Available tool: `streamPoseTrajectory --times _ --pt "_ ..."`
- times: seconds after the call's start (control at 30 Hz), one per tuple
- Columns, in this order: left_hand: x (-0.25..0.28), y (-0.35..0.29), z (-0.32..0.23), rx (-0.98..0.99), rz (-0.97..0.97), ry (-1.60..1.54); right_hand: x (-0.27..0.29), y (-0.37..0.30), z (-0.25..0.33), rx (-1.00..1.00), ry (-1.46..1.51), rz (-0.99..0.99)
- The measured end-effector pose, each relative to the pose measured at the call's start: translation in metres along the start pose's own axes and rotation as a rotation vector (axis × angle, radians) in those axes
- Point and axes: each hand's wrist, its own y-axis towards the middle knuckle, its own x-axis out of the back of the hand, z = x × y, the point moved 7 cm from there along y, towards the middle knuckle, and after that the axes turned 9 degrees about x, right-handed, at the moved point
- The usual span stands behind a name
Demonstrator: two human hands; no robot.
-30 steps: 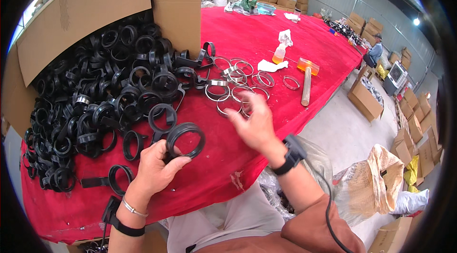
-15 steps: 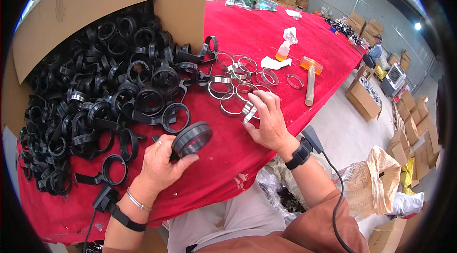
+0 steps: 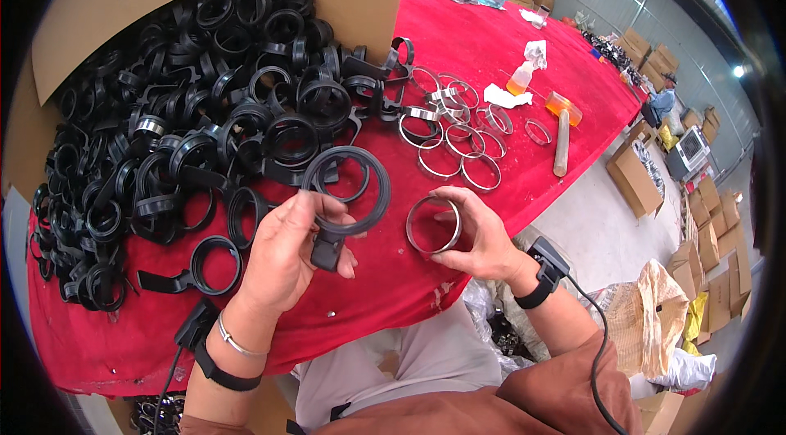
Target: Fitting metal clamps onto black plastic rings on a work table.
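Black ring (image 3: 381, 189), its lower left covered by the left hand (image 3: 285, 253) pinching it, is before the pile's (image 3: 188, 177) right edge; farther right of the pile, the right hand (image 3: 485, 243), half curled, grips a metal band (image 3: 457, 225), apparently by its partly hidden edge.

Black rings (image 3: 352, 228): one was held; the heaped ones were too many to count. Steel rings (image 3: 409, 226): one was held, roughly a dozen lay loose. Mallet (image 3: 562, 139), orange-filled bottle (image 3: 519, 80), bracelet (image 3: 232, 343), cooler (image 3: 686, 150): there was one each.
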Motion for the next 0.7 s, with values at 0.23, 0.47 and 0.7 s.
streamPoseTrajectory --times 0.23,0.47,0.7 --pt "0.002 0.003 0.007 0.097 -0.006 -0.141 0.015 0.006 -0.001 -0.063 -0.61 0.286" --pt "-0.001 0.005 0.011 0.136 0.003 -0.23 0.004 0.036 0.016 -0.425 -0.945 0.273" --pt "-0.001 0.007 0.005 0.074 -0.032 -0.18 -0.022 0.056 0.005 -0.467 -1.082 0.549"
